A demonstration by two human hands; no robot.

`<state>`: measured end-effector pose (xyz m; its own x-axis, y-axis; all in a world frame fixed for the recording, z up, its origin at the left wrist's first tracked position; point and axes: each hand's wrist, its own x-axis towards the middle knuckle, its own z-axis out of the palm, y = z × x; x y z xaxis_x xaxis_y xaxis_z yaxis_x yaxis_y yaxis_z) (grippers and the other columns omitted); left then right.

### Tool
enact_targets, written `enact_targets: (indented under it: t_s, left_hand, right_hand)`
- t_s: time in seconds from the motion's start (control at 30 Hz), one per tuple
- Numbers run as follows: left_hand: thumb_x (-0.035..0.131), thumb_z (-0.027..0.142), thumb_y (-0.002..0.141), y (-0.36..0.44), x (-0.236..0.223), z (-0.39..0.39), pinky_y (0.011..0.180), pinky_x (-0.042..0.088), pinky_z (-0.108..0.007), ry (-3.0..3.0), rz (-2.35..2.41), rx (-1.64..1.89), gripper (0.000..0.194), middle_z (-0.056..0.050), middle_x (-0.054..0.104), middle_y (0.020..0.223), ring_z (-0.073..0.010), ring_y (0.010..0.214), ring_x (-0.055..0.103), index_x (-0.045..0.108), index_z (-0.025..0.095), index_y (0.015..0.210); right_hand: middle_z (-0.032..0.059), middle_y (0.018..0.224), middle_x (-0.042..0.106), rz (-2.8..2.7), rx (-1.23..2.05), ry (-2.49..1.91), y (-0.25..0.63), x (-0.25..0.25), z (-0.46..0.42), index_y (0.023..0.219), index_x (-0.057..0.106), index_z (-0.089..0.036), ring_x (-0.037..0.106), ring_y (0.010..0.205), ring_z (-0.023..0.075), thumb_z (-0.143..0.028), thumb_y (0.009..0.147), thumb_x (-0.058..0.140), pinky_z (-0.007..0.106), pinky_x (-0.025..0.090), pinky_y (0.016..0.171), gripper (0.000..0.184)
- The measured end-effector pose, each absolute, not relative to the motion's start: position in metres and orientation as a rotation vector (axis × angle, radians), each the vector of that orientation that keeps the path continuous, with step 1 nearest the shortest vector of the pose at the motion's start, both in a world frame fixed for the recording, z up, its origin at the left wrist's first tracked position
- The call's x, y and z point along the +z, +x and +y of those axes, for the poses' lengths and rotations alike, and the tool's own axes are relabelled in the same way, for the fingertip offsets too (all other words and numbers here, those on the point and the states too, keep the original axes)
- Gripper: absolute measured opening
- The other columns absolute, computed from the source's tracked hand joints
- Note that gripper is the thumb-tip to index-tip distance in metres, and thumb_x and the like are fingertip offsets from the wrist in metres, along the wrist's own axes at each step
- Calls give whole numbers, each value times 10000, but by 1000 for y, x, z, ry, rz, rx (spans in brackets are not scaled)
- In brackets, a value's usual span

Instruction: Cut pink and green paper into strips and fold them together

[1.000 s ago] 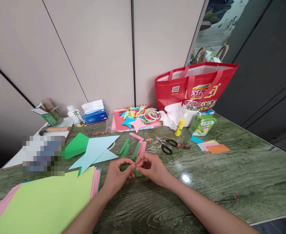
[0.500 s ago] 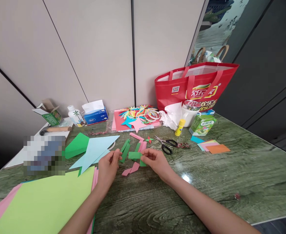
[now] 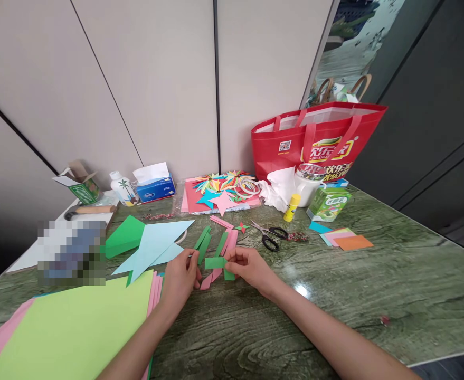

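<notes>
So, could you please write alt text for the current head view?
A person's right hand pinches a bent green paper strip over a green marbled tabletop, with the left hand beside a folded pink strip. Beyond lie black-handled scissors, and a yellow glue stick stands near a white mug.

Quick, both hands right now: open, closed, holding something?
Left hand: partly curled near the folded pink paper; whether it holds anything cannot be told.
Right hand: closed, pinching the L-shaped green paper strip.
</notes>
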<state>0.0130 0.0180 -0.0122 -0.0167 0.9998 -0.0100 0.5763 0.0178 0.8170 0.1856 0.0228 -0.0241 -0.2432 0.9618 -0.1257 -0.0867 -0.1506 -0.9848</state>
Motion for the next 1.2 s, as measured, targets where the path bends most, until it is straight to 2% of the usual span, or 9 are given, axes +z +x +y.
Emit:
enact_targets:
  t_s: [0.17,0.37,0.53,0.7,0.87,1.07,1.13,1.2]
  left_hand:
    - [391,407,782,15,-12,18,247,313,-189,1459,1609,813,244,64,498,367,-143,261,495,500,190,758]
    - [339,476,812,19,-5,15,301,286,-183,1474,1474,972,383,65,465,371,-105,279,453,551,165,742]
    - [519,414,744,26,3,9,387,332,-191,1623,1326,876,274,48,515,451,-84,357,445,582,156,674]
    - [504,375,770,26,7,5,425,382,-201,1587,1168,820,238,53,516,487,-105,414,480,555,174,886]
    - [409,369,826,24,8,7,443,393,-207,1605,1153,837,276,36,538,501,-116,440,511,544,171,963]
    - [579,329,718,24,-1,9,367,389,-205,1493,1215,905,260,60,518,466,-102,352,465,526,170,917]
    - [603,294,702,24,-2,9,383,419,-207,1557,1193,918,266,33,558,542,-102,394,487,542,171,930]
    - [611,257,699,22,-3,9,415,455,-213,1697,1145,935,258,-28,611,748,-108,486,534,566,182,941]
  right_hand:
    - [-43,538,514,-1245,1570,-1126,186,-25,24,635,567,-156,430,470,75,-223,570,644,193,362,436,121]
    - [-42,547,509,-1311,1620,-1084,187,-24,22,670,571,-145,433,473,70,-234,606,623,201,376,463,122]
    - [-43,540,505,-1376,1611,-1033,186,-23,19,686,599,-135,417,477,65,-240,625,617,192,337,467,123]
    - [-41,565,519,-1298,1627,-1041,187,-20,20,691,606,-135,406,489,65,-268,597,648,189,314,468,169]
    - [-51,539,510,-1186,1634,-1084,190,-19,23,671,601,-145,397,471,61,-293,578,669,187,295,454,187]
    - [-50,546,526,-1148,1649,-1068,188,-19,21,659,605,-148,415,470,65,-285,547,690,191,311,450,196]
    - [-51,538,527,-1114,1678,-1067,187,-17,20,651,606,-148,421,456,62,-283,543,689,190,321,444,191]
    - [-49,538,533,-1066,1721,-1056,188,-14,20,636,605,-147,436,454,60,-282,537,692,194,352,459,188]
